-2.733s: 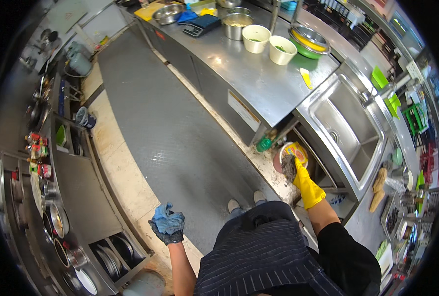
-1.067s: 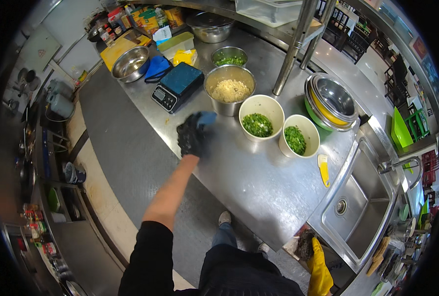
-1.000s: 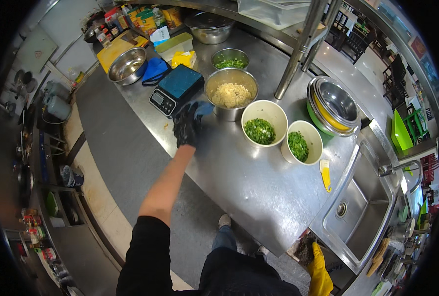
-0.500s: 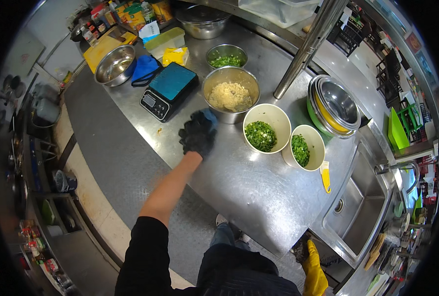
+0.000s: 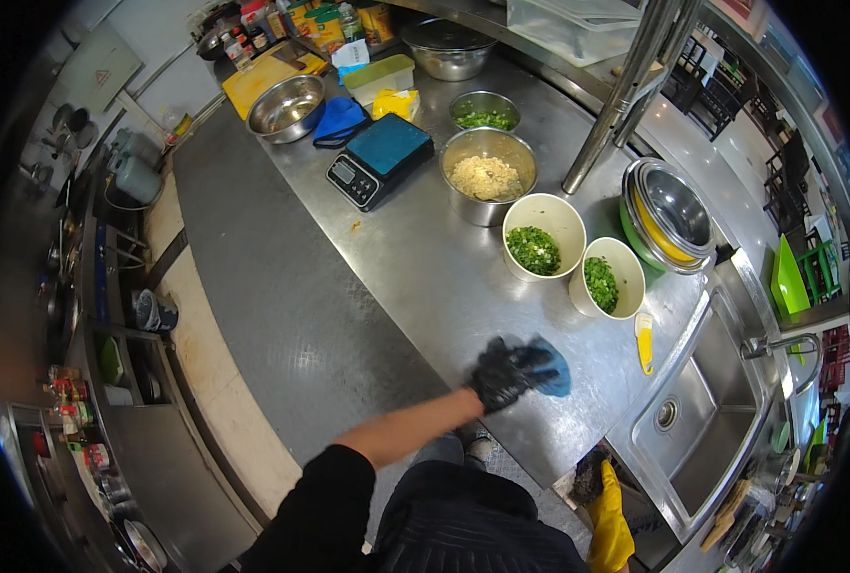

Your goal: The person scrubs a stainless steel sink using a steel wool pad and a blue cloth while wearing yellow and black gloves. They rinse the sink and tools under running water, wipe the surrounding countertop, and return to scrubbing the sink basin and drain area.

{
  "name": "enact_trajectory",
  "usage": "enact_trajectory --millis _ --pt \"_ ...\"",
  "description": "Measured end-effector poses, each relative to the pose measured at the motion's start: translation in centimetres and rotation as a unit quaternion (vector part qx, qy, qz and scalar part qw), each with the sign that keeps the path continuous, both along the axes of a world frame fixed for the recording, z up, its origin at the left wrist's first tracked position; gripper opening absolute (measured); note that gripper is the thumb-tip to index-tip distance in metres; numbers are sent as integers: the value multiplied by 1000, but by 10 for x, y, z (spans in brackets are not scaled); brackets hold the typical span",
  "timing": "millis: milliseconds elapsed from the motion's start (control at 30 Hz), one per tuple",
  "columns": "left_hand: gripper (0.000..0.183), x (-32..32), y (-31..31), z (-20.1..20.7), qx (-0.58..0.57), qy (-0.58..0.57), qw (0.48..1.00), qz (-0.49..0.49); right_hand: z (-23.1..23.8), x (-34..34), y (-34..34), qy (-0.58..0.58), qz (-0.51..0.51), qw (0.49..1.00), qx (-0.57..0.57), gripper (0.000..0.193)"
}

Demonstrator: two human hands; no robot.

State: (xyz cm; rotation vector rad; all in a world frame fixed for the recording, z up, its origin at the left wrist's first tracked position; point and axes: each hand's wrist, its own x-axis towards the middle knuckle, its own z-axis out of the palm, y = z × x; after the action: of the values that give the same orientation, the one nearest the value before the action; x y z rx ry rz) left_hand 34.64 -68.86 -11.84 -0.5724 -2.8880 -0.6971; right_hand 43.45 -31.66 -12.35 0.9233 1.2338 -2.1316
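My left hand (image 5: pixel 509 375), in a black glove, presses a blue cloth (image 5: pixel 553 367) onto the steel counter (image 5: pixel 425 286) near its front corner. Just beyond the cloth stand two white tubs (image 5: pixel 546 212) (image 5: pixel 625 260) of chopped green onion. A yellow-handled tool (image 5: pixel 644 346) lies to the right of the cloth. My right hand (image 5: pixel 610 516), in a yellow rubber glove, hangs low beside the counter corner. Its fingers are closed against a dark, rough lump (image 5: pixel 587 480) whose kind I cannot make out.
Behind the tubs are a steel pot (image 5: pixel 487 205) of minced pale food and a bowl (image 5: pixel 483 112) of chopped greens. A digital scale (image 5: pixel 380 159) stands left of them. Nested bowls (image 5: pixel 668 215) sit by a steel post (image 5: pixel 616 105), and a sink (image 5: pixel 697 420) is at the right.
My left hand has swept the blue cloth from beside the scale to the front right of the counter. My right hand stays low; the whole view has shifted slightly.
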Motion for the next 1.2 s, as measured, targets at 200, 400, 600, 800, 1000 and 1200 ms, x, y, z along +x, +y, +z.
enact_trajectory --millis 200,400,600,800,1000,1200 --pt "33 -72 -173 -15 -82 50 974 207 -13 11 27 -36 -31 999 -14 40" --pt "48 -70 -305 5 -157 37 952 258 10 12 4 -68 17 995 70 41" --pt "42 -26 -370 15 -158 40 960 226 20 2 -8 -54 19 995 76 42" --pt "37 -58 -352 10 76 -16 889 452 6 8 6 -54 2 996 69 39" --pt "43 -40 -335 -57 126 85 898 414 10 7 -11 -11 3 999 42 34" --pt "38 -10 -217 2 12 5 978 206 11 14 -4 44 52 998 13 39"
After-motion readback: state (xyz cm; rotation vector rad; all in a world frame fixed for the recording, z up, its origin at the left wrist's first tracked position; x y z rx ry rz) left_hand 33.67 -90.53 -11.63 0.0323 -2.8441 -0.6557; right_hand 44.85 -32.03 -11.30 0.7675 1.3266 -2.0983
